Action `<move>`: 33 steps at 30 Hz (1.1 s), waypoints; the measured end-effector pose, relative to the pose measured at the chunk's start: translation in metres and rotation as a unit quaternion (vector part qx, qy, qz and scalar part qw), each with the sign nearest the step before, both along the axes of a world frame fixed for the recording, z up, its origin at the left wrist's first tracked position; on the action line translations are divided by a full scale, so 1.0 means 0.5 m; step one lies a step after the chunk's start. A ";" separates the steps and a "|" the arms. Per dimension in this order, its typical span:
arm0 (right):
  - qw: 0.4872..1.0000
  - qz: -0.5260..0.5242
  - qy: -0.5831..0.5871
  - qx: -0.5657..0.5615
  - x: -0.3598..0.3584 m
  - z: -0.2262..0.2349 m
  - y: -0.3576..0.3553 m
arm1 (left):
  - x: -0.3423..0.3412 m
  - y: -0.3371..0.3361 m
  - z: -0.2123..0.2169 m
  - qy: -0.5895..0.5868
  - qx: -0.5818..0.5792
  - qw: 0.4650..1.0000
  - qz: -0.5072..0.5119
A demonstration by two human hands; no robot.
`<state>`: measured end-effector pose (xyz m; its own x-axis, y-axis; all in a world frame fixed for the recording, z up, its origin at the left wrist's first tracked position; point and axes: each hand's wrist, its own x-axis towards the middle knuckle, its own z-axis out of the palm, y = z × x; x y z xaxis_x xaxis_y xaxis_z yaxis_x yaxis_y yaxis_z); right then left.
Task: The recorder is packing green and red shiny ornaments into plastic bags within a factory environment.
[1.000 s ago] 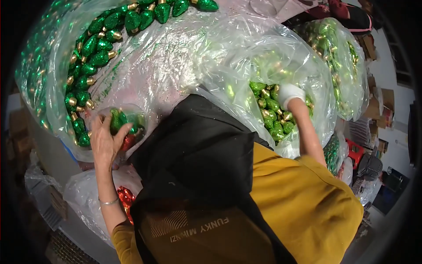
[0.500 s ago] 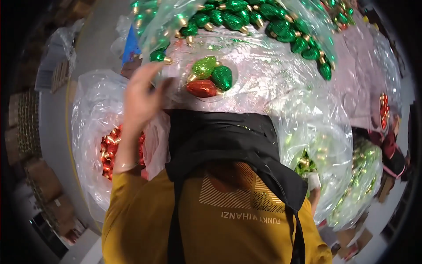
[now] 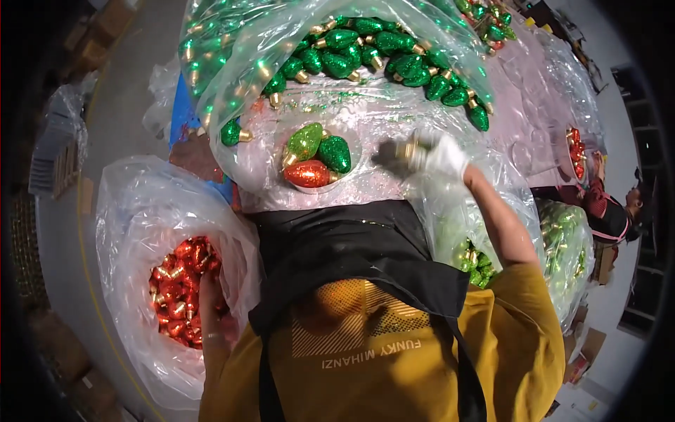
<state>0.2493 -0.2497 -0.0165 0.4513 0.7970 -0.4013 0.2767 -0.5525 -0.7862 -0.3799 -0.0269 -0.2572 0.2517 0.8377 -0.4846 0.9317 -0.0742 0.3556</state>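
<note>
Clear plastic, flecked with green glitter, covers the table (image 3: pixel 380 193). A big see-through bag (image 3: pixel 242 42) spreads across its far edge, spilling an arc of dark green bulbs (image 3: pixel 341 65). Off the near left corner sits a bag of red bulbs (image 3: pixel 176 281); by the near right corner, another holds light green ones (image 3: pixel 478 267).

The person's bare left hand (image 3: pixel 209 290) is sunk among the red bulbs, fingers hidden — I cannot tell whether it grips one. The white-gloved right hand (image 3: pixel 443 157), above the table right of its middle, is closed around a gold-capped bulb (image 3: pixel 409 150), blurred, its colour unclear; its long axis seems to run roughly side to side.

Left of centre, near the table's near edge, a round clear dish (image 3: pixel 354 151) holds three bulbs. The red bulb (image 3: pixel 306 174) lies side to side, cap right. The light green bulb (image 3: pixel 304 142) slants, cap toward the near left corner; the dark green bulb (image 3: pixel 335 154) points its cap toward the far left.

Gathering bulbs appears to be the step in hand; the next move probably calls for singling out one red bulb — and a gentle release on the right.
</note>
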 end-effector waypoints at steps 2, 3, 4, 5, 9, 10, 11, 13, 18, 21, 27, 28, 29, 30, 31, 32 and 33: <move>0.906 0.004 -0.424 0.002 0.098 0.030 0.069 | 0.044 -0.028 0.092 -0.001 -0.015 0.999 -0.036; 0.869 0.031 -0.494 -0.010 0.159 0.035 0.096 | 0.080 -0.032 0.126 0.001 -0.025 0.998 -0.053; 0.850 0.032 -0.525 -0.033 0.175 0.049 0.141 | 0.092 -0.045 0.178 0.010 -0.034 0.998 -0.057; 0.830 0.032 -0.554 -0.056 0.186 0.057 0.179 | 0.076 -0.041 0.162 0.022 0.057 0.990 -0.130; 0.825 0.152 -0.514 -0.181 0.190 -0.034 0.286 | 0.048 -0.032 0.087 0.001 0.079 0.984 -0.159; 0.812 0.135 -0.518 -0.232 0.189 -0.053 0.284 | 0.060 -0.024 0.081 -0.030 0.048 0.987 -0.149; 0.796 0.115 -0.522 -0.284 0.194 -0.056 0.280 | 0.100 -0.020 0.121 -0.028 0.048 0.988 -0.146; 0.803 0.069 -0.504 -0.312 0.195 -0.047 0.248 | 0.171 -0.005 0.257 0.075 0.006 0.988 -0.133; 0.892 -0.027 -0.354 -0.279 0.159 -0.068 0.114 | 0.268 0.011 0.598 -0.279 0.045 0.959 0.038; 0.910 -0.097 -0.316 -0.248 0.130 -0.078 0.034 | 0.455 -0.003 0.715 -0.329 0.169 0.907 -0.204; 0.949 -0.228 0.156 0.150 0.095 -0.077 -0.071 | 0.770 0.008 0.622 -0.372 0.213 0.772 -0.470; 0.854 -0.264 0.347 0.284 0.092 -0.071 -0.089 | 0.795 0.011 0.609 -0.342 0.197 0.773 -0.497; 0.855 -0.260 0.349 0.284 0.069 -0.053 -0.095 | 0.810 0.014 0.596 -0.310 0.177 0.773 -0.525; 0.818 -0.245 0.396 0.338 0.025 -0.018 -0.082 | 0.816 0.019 0.582 -0.308 0.180 0.775 -0.522; 0.775 -0.229 0.440 0.392 -0.017 0.016 -0.062 | 0.826 0.025 0.574 -0.291 0.196 0.766 -0.539; 0.797 -0.223 0.392 0.402 -0.059 0.039 -0.036 | 0.831 0.032 0.566 -0.273 0.213 0.757 -0.554; 0.818 -0.215 0.341 0.410 -0.100 0.062 -0.008 | 0.835 0.041 0.555 -0.256 0.229 0.748 -0.568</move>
